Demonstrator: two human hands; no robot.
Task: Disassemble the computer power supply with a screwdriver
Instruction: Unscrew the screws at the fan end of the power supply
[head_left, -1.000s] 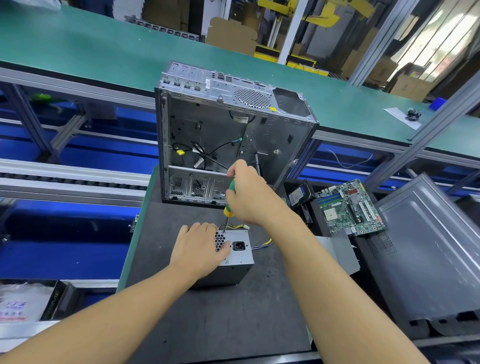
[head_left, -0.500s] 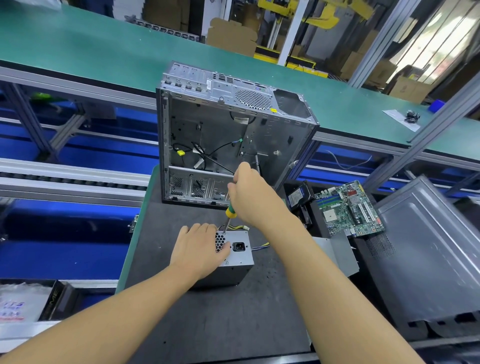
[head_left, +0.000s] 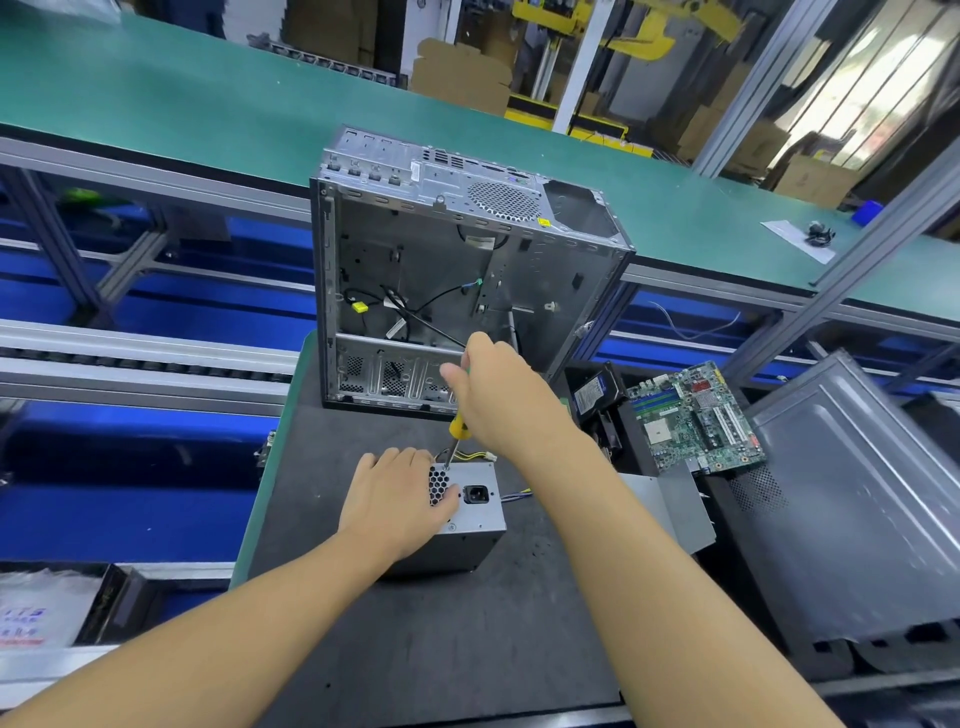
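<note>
A grey metal power supply (head_left: 480, 512) with a black mains socket and a honeycomb vent stands on the dark mat (head_left: 441, 634) in front of me. My left hand (head_left: 395, 493) lies over its top left part, fingers spread across the vent. My right hand (head_left: 504, 400) grips a screwdriver (head_left: 457, 431) with a yellow and green handle. The shaft points down and its tip meets the supply's upper back edge near the vent. Coloured wires stick out behind the supply.
An opened, emptied computer case (head_left: 457, 275) stands upright just behind the supply. To the right lie a green motherboard (head_left: 696, 415), a hard drive (head_left: 595, 392) and a large grey side panel (head_left: 852, 525). A green conveyor belt (head_left: 208, 104) runs behind.
My right hand has turned slightly on the screwdriver handle while the tip stays at the same spot. The left hand and the power supply have not moved.
</note>
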